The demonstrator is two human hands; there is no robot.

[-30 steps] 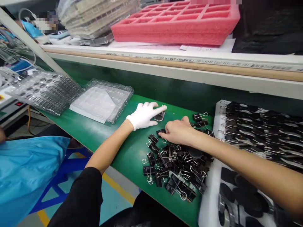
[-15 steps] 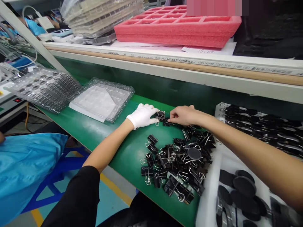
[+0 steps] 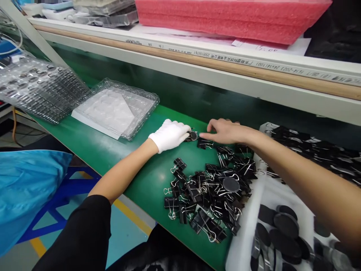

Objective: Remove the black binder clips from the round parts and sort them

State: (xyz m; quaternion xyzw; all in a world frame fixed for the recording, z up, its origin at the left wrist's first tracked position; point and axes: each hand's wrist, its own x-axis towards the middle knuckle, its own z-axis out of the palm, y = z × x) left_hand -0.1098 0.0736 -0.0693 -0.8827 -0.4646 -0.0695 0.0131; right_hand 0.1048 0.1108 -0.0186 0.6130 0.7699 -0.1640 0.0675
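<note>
My left hand [image 3: 170,134], in a white glove, rests on the green bench [image 3: 141,158] with its fingers curled over a small round black disc [image 3: 193,136], pressing it down. My bare right hand [image 3: 227,131] reaches in from the right, thumb and forefinger drawn together at a black binder clip [image 3: 204,143] right beside the disc. The fingertips of both hands almost meet. A heap of black binder clips [image 3: 205,195] lies just nearer to me, with another black disc [image 3: 231,184] on top of it.
A white tray [image 3: 242,241] of black discs sits at the lower right, and a tray of clipped parts [image 3: 310,150] behind it. Clear blister trays [image 3: 118,109] and a stack of them [image 3: 36,90] lie to the left. A shelf with pink foam [image 3: 231,19] overhangs the bench.
My right hand came up from the clip heap with a binder clip and moved left to the disc under my left fingers. The camera has tilted lower.
</note>
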